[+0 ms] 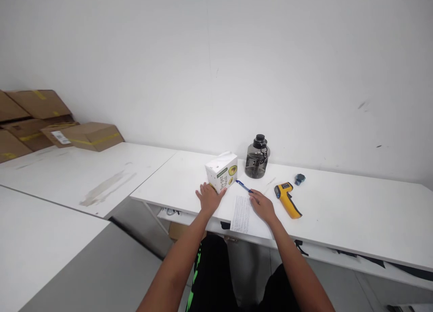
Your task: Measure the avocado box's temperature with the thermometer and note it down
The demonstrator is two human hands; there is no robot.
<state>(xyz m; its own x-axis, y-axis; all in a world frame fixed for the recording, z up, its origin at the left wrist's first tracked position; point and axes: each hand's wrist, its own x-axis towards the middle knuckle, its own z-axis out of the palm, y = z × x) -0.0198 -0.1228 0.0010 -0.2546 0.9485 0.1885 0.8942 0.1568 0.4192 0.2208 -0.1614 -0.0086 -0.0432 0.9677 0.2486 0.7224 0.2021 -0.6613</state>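
A white carton box with avocado pictures and the words "Super Meal" stands on the white table. My left hand rests against its lower front corner, fingers spread and thumb stretched along the front. Between the fingers of my right hand is a blue pen, its other end pointing left towards the box. Beneath that hand lies a sheet of paper covered in handwriting, reaching the table's front edge. My right palm hides part of the sheet.
Behind the pen stands a dark translucent water bottle. To the right lie a yellow infrared thermometer gun and a blue wristwatch. Cardboard boxes are stacked at the far left on the adjoining table. A white wall rises behind.
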